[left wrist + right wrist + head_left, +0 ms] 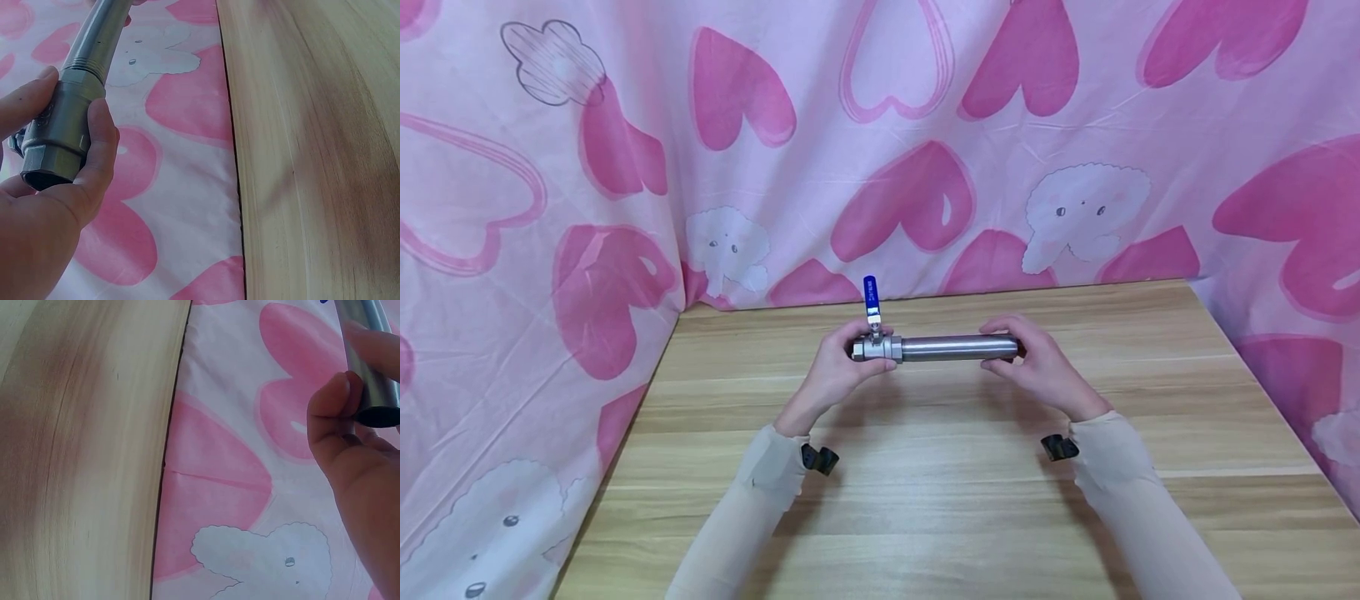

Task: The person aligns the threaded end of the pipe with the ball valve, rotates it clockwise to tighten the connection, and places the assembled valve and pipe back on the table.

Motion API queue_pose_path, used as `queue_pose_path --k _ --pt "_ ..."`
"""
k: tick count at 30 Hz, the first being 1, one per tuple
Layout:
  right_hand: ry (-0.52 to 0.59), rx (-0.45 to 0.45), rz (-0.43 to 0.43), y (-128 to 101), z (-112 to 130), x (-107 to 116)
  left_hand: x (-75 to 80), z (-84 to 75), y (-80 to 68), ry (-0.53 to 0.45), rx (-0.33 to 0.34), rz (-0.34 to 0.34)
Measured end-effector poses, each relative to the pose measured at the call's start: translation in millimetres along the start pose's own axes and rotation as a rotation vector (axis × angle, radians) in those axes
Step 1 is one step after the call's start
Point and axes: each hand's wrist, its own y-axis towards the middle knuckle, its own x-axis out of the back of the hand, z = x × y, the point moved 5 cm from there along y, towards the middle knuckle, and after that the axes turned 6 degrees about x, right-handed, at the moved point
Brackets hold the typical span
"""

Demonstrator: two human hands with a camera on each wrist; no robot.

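Observation:
A steel pipe [958, 347] with a ball valve [876, 347] screwed on its left end is held level above the wooden table [925, 500]. The valve's blue lever [870, 294] stands upright. My left hand [842, 367] grips the valve body [62, 131], thumb and fingers curled round it. My right hand [1033, 362] grips the pipe's right end [372, 369], with the open pipe mouth showing past the fingers.
Pink cloth [880, 142] printed with hearts and pale elephants hangs behind the table and drapes down both sides. The table's far edge [940, 293] meets the cloth. Small black wrist camera mounts [820, 458] sit on both sleeves.

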Motion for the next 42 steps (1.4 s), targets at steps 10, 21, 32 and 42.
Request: queue_pose_path --k 10,21,32,42 --pt "-0.041 0.042 -0.027 -1 2 1 -0.9 -0.6 -1.0 0.000 -0.011 -0.005" --pt "-0.049 0.088 -0.080 -1 2 1 -1.8 1.7 -0.7 -0.018 0.001 -0.006" --pt "-0.047 0.082 -0.067 -2 36 7 -2.0 2.9 0.1 -0.018 0.008 -0.008" --pt "-0.030 0.056 -0.089 -2 16 4 -2.3 -0.1 0.1 -0.010 0.011 -0.006"
